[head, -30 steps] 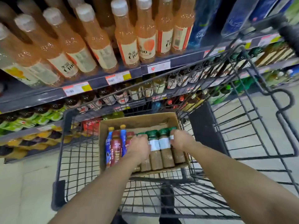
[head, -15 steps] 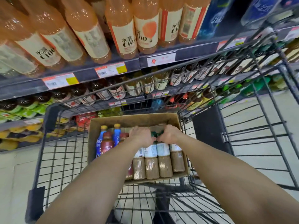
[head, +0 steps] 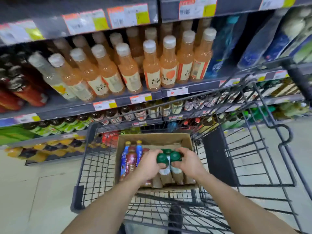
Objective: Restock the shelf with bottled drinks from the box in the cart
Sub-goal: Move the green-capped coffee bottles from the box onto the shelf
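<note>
Over the box [head: 152, 139] in the cart [head: 94, 166], your left hand [head: 148, 166] and right hand [head: 189, 163] each clasp green-capped bottles [head: 163, 158] by the necks, pressed together, probably to lift several at once toward the far shelf [head: 202, 86].
</note>
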`<control>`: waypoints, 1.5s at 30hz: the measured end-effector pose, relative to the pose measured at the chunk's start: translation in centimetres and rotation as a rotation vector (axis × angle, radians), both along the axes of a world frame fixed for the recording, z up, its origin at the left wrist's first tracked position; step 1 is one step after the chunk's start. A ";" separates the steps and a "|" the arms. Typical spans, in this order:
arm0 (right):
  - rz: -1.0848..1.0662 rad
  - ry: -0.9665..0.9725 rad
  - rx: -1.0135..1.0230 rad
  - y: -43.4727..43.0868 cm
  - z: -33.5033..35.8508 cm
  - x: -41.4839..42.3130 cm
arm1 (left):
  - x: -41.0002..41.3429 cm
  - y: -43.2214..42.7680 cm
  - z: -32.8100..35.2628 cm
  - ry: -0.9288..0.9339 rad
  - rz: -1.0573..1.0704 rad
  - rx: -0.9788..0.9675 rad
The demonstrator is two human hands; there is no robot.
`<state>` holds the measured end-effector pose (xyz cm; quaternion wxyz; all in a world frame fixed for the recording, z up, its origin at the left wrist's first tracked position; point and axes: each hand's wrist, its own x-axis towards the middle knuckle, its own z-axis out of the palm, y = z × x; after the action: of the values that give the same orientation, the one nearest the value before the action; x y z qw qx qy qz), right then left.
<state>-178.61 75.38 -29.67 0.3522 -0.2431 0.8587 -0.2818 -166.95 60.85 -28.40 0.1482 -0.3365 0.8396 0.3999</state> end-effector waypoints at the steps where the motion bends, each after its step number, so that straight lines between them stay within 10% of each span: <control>1: 0.003 0.034 -0.025 -0.2 1.2 0.5 | 0.7 0.1 1.2 0.037 0.010 -0.037; 23: 0.097 0.358 -0.506 -16.8 31.1 12.2 | 19.8 -15.1 29.3 0.519 0.269 -0.437; 45: -0.069 0.525 -0.768 -33.6 47.7 3.0 | 23.3 -24.3 37.1 0.668 0.494 -0.498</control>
<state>-175.58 41.79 18.05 -0.0020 -0.3902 0.7598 -0.5201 -143.64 36.59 8.73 -0.3140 -0.4040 0.8065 0.2962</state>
